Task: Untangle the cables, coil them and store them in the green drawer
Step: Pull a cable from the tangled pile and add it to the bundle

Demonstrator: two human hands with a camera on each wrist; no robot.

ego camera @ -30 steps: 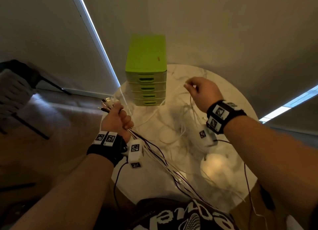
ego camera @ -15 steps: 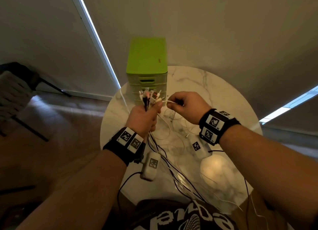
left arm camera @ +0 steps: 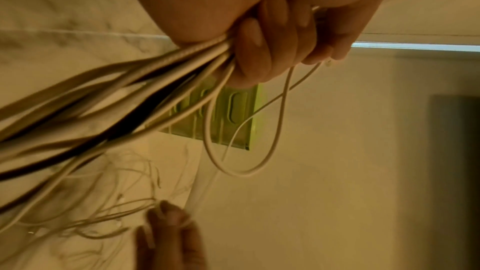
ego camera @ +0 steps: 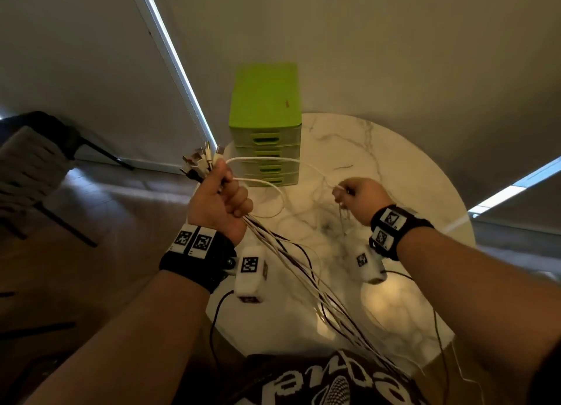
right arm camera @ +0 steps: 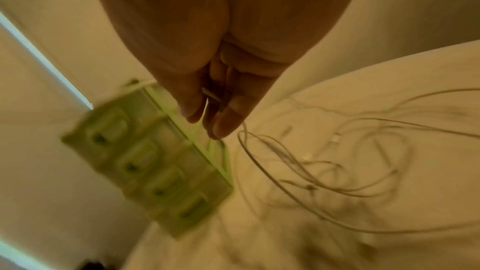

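My left hand (ego camera: pixel 220 200) grips a bundle of cables (ego camera: pixel 303 268), mostly white with a few dark ones; their plug ends (ego camera: pixel 202 162) stick out above the fist. In the left wrist view the fingers (left arm camera: pixel 262 52) curl round that bundle (left arm camera: pixel 130 93). One white cable (ego camera: pixel 267 162) loops from the left fist across to my right hand (ego camera: pixel 356 196), which pinches it. The right wrist view shows thumb and fingers (right arm camera: pixel 221 116) closed on a thin strand. The green drawer unit (ego camera: pixel 265 131) stands at the table's far edge, all drawers closed.
The round white marble table (ego camera: pixel 394 168) carries loose thin cables (right arm camera: pixel 350 161) spread below my right hand. A chair (ego camera: pixel 33 168) stands on the wood floor at the left. The bundle trails off the table's near edge towards my body.
My hands have moved apart: the left went left with the bundle, the right went right, drawing one white cable out into a loop between them.
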